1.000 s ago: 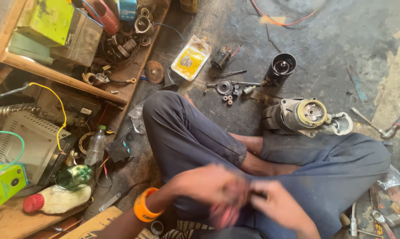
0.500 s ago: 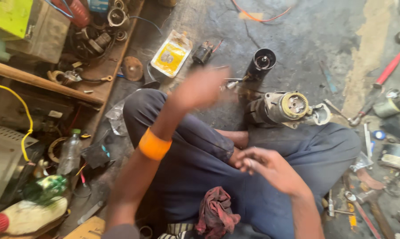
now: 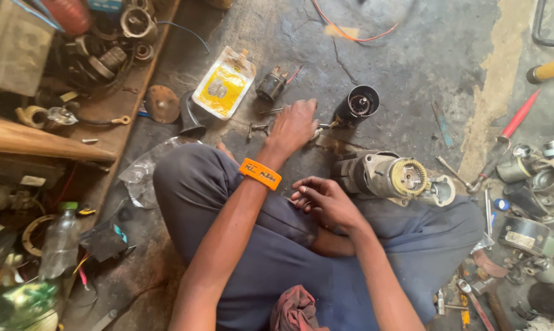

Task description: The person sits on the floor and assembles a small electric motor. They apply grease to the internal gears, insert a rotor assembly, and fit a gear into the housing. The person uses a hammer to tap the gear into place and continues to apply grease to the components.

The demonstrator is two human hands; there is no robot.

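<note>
The person sits cross-legged on the cracked concrete floor, dark blue trousers filling the lower middle of the view. The left hand, an orange wristband on its wrist, reaches out toward twelve o'clock and comes down on a scatter of small metal parts lying on the floor; its fingers curl downward over them, but I cannot tell whether they grip anything. Just beside it, at about two o'clock from the hand, stands a black cylindrical housing, open end up.

The right hand rests loosely on the knee with fingers half curled and nothing in it. Right next to it, at three o'clock, lies the starter motor on its side, its toothed brass-coloured end facing the camera.

At eleven o'clock from the left hand lies a yellow-and-white pouch, with a small solenoid beside it and a rusty disc farther to nine o'clock. A wooden shelf packed with old parts runs along the left edge, a clear plastic bottle standing below it. Toward three o'clock a red-handled screwdriver and more motor parts crowd the floor. A reddish rag sits in the lap at six o'clock.
</note>
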